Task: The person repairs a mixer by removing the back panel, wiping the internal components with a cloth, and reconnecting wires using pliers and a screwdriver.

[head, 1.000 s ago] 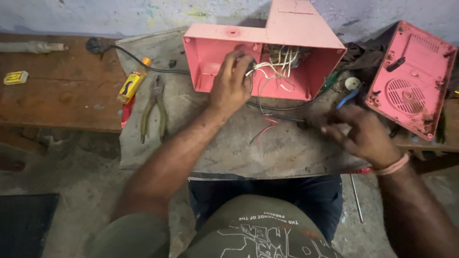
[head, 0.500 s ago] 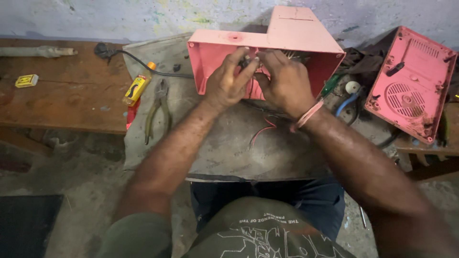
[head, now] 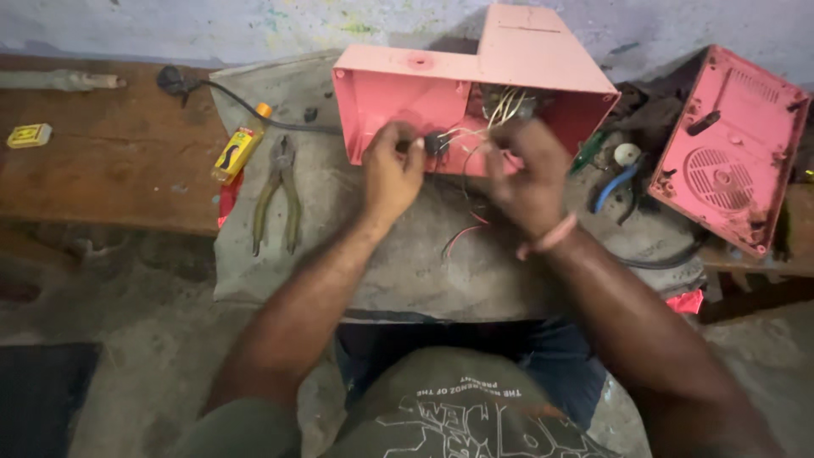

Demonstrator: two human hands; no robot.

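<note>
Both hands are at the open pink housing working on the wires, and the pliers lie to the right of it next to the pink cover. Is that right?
Not quite. In the head view the pliers lie left of the pink housing, beside the yellow tube, not by the pink cover. The rest holds: left hand and right hand are at the wires.

Both arms fwd, left hand [head: 392, 174] & right hand [head: 527, 174] grips curled.

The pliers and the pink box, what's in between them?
In the head view, only bare grey cloth lies between the pliers and the open pink box. The left hand sits just past that gap, at the box's front.
</note>
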